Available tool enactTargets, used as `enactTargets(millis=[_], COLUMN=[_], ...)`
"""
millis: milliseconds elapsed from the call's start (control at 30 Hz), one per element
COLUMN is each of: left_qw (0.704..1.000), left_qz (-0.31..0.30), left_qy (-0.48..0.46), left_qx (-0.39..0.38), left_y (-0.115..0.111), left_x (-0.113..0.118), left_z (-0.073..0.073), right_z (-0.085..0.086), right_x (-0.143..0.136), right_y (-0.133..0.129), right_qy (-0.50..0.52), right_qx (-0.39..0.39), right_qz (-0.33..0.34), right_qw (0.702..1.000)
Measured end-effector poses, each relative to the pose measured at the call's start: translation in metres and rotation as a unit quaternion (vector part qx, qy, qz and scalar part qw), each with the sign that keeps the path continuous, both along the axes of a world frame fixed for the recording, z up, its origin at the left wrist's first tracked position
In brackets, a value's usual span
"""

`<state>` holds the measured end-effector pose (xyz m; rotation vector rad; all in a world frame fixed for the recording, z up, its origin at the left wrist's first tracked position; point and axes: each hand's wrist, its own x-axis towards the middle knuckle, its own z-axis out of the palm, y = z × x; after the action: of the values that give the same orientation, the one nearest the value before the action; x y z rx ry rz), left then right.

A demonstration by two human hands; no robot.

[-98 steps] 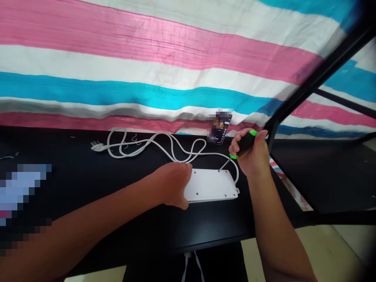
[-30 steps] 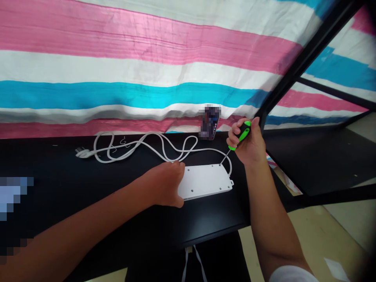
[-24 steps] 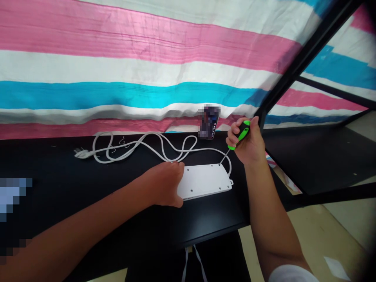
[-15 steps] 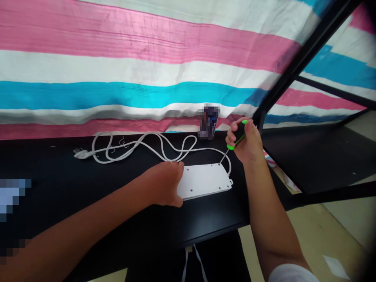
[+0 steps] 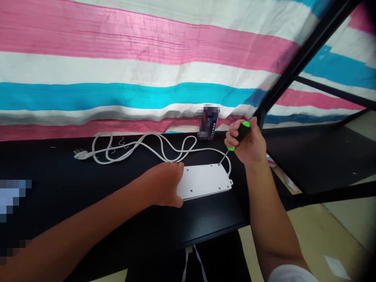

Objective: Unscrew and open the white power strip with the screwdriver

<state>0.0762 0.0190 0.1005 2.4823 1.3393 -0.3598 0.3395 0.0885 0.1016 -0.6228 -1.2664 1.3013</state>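
Observation:
A white power strip (image 5: 205, 181) lies face down on the black table, with several screw holes showing on its back. My left hand (image 5: 167, 183) is closed around its left end, thumb on the near side and fingers on the far side. In my right hand (image 5: 249, 141) is a screwdriver (image 5: 243, 132) with a black and green handle. It slants down to the left, and its tip is at the hole in the strip's far right corner. The strip's white cord (image 5: 176, 150) loops behind it and ends at a plug (image 5: 81, 154) on the left.
A phone (image 5: 209, 123), partly blurred out, leans against the striped sheet (image 5: 132, 96) at the back of the black table (image 5: 58, 172). Black frame bars (image 5: 282, 76) rise on the right. A pixelated pale patch (image 5: 11, 199) is at the left edge.
My right hand has turned slightly around the screwdriver handle, with the thumb lifting off its top. The screwdriver tip, the power strip and my left hand stay in place.

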Motion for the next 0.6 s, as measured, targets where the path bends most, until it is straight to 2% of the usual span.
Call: enactTargets(millis=[133,267,433,600], left_qw=[1.0,1.0,1.0,1.0], left_qz=[-0.002,0.002,-0.003,0.002], left_qy=[0.002,0.006,0.007,0.01], left_qx=[0.003,-0.003,0.001,-0.002], left_y=[0.0007,0.0009,0.0008,0.0009], left_x=[0.0007,0.0016,0.0021,0.0013], left_z=[0.0001,0.0011,0.0013,0.0003], right_z=[-0.0001,-0.0016,-0.0026,-0.0042], right_x=[-0.0018,-0.0031,-0.0045,-0.0054], right_y=[-0.0006,0.001,0.0026,0.0012], right_qy=[0.032,0.009,0.055,0.05], right_qx=[0.007,0.003,-0.006,0.011], right_qz=[-0.006,-0.038,-0.004,-0.019], right_qw=[0.999,0.999,0.998,0.999])
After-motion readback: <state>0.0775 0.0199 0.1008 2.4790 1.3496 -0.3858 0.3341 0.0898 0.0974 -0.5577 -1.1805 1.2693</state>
